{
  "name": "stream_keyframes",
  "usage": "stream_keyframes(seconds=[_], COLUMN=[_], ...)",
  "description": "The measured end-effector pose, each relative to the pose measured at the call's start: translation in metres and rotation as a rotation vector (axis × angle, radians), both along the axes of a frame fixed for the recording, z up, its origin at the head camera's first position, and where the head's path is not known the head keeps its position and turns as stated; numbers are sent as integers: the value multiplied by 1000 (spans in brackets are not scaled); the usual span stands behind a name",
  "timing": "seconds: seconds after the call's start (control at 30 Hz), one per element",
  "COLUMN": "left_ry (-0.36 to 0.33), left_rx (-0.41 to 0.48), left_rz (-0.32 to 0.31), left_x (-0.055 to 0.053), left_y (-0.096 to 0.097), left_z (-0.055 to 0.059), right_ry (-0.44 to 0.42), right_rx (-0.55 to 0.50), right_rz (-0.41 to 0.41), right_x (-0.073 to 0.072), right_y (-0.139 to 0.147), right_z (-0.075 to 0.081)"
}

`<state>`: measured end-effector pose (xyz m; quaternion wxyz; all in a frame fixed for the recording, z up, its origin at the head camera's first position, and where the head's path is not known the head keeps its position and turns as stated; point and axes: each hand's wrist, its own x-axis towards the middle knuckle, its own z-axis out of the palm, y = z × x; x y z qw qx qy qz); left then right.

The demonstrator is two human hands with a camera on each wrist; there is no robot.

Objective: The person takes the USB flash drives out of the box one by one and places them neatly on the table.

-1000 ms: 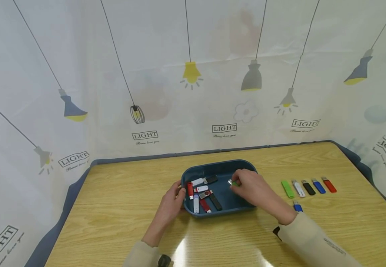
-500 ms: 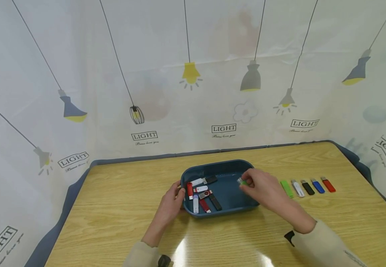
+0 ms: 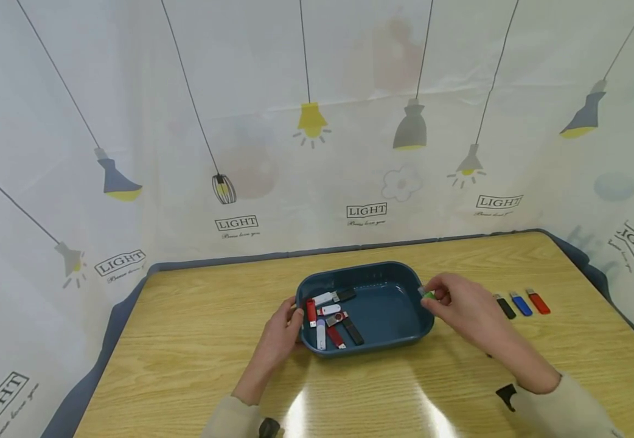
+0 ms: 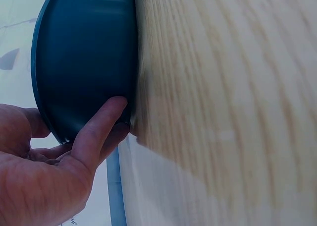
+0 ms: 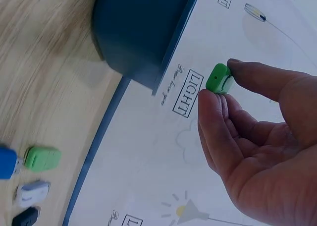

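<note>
Over the right end of a dark blue plastic tray [image 3: 390,316], my right hand [image 3: 470,310] pinches a green USB stick [image 5: 218,78] between thumb and fingertips, its metal plug toward the tray in the head view. My left hand [image 3: 280,333] grips the tray's left end, thumb over the rim and fingers [image 4: 96,129] against the outer wall. Several USB sticks lie in the left half of the tray, among them a red one [image 3: 311,312], a black one [image 3: 353,331] and a white-and-lilac one [image 3: 320,334].
Right of the tray, a black USB stick [image 3: 505,306], a blue one [image 3: 522,304] and a red one [image 3: 538,302] lie in a row on the wooden table [image 3: 196,340]. My right hand hides others there; the right wrist view shows a green one [image 5: 43,158] and a white one [image 5: 32,194].
My right hand has moved rightward from inside the tray to its right rim, carrying the green USB stick. The left hand stays at the tray's left end.
</note>
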<state>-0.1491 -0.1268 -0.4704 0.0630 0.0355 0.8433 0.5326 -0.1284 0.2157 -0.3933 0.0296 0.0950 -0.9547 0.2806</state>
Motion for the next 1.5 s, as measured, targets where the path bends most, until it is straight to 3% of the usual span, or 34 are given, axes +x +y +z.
stream_keyframes(seconds=[0.33,0.63,0.8,1.5], left_ry=[-3,-10,-9,-2], left_rx=[-18,-29,-23,-4], left_rz=[12,15,14,2], left_x=[-1,-1,-1,0], left_y=[1,1,0,0], left_z=[2,2,2,1], right_ry=[9,-63,-58,-131], right_rx=[29,45,70,129], right_rz=[-47,-63,-72,-120], right_x=[7,16,20,27], right_y=[34,60,73,111], right_z=[-6,-11,-17,-40])
